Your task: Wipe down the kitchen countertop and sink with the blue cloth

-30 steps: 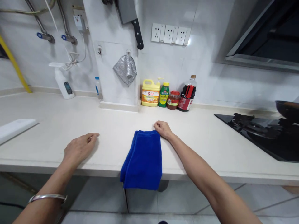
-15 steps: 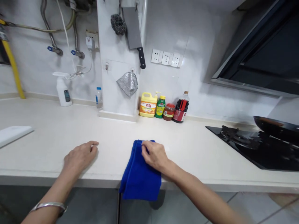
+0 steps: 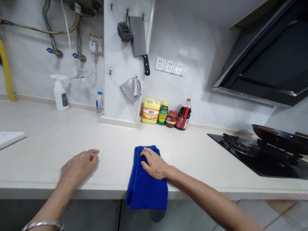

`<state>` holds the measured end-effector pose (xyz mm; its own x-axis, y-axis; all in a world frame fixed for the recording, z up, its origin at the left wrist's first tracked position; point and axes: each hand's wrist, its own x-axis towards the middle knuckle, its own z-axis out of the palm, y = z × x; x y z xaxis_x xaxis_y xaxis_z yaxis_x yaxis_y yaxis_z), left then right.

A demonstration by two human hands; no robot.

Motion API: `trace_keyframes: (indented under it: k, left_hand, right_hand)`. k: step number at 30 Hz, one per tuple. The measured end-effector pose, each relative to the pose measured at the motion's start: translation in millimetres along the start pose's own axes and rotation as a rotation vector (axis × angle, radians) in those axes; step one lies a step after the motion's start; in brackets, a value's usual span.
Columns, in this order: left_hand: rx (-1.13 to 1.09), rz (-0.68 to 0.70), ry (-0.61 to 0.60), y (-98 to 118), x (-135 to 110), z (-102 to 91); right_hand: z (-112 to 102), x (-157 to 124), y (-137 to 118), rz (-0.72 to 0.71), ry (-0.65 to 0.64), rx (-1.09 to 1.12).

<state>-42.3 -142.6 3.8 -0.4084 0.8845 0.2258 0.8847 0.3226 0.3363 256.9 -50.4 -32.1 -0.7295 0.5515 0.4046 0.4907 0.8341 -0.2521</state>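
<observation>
A folded blue cloth (image 3: 148,194) lies on the white countertop (image 3: 115,141), its near part hanging down over the front edge. On top of the cloth's upper half rests my right hand (image 3: 154,164), palm down, fingers loosely spread and not gripping the fabric. My left hand (image 3: 79,165) lies on the counter to the left of the cloth, holding nothing. Its index finger points forward and its thumb stands a little apart; the other fingers are mostly hidden behind these. Bare countertop separates this hand from the cloth.
A yellow detergent jug (image 3: 150,111), a green bottle (image 3: 163,114), a red-lidded jar (image 3: 171,119) and a dark sauce bottle (image 3: 183,117) stand by the wall. Right is a gas stove (image 3: 250,160) with a wok (image 3: 276,136). Left are a spray bottle (image 3: 61,96) and white board (image 3: 11,138).
My right hand has gone from pinched fingers at the cloth's top edge to lying flatter and spread on it. The view has shifted slightly; my left hand stays on the counter.
</observation>
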Motion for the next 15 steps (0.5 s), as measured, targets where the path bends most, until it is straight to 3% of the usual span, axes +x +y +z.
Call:
trace_keyframes:
  k: [3,8,15]
  left_hand:
    - [-0.002,-0.023,-0.033,3.2,-0.1,-4.0]
    - [0.025,-0.061,-0.073,4.4,2.9,-6.8]
    - [0.046,-0.117,-0.089,-2.3,11.5,-2.8]
  right_hand:
    - [-2.8,14.9,31.1,0.042,-0.046,-0.021]
    - [-11.0,31.7,86.2,0.250,-0.030,-0.133]
    - [-34.5,19.4,151.3,0.506,0.018,-0.203]
